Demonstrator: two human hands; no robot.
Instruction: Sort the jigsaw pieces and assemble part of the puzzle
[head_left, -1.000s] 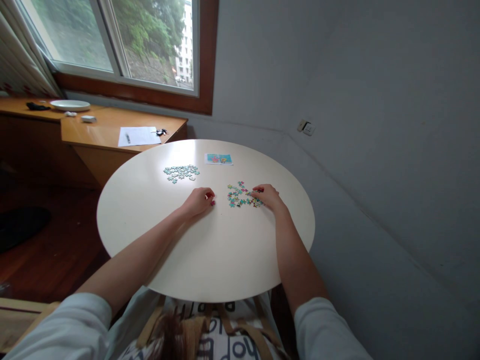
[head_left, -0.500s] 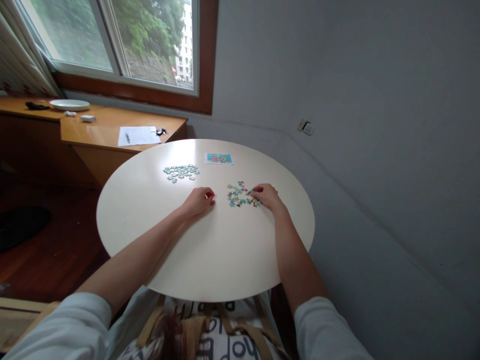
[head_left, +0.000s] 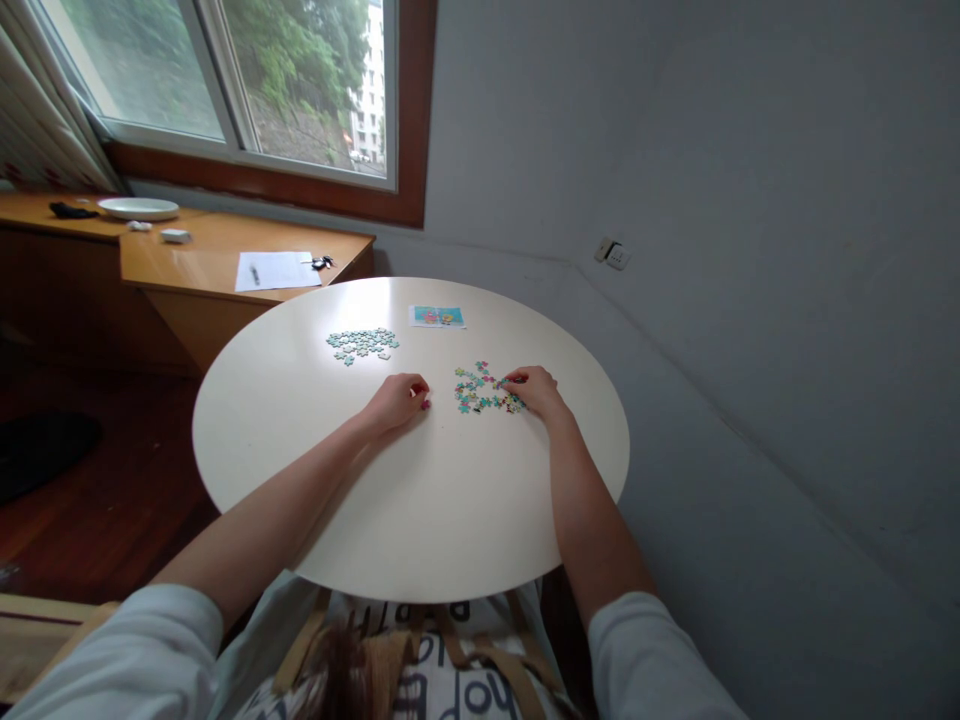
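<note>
One colourful puzzle pile (head_left: 484, 402) lies on our white table (head_left: 420, 520), our right hand (head_left: 534, 388) at its right edge, fingers bent. Our left hand (head_left: 397, 402) curls its fingers beside a red piece (head_left: 426, 405). We cannot tell whether either hand pinches anything.

puzzle pieces (head_left: 363, 350) at left on table (head_left: 420, 520), more pieces (head_left: 484, 402) at right, card (head_left: 437, 317) behind between them, desk (head_left: 214, 240) beyond at left

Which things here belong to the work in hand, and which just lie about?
In use:
mixed puzzle pieces, at the right hand
pink piece, at the left hand
pale-teal puzzle pieces
picture card, probably

Lying about:
white plate
small white box
paper sheet
</note>
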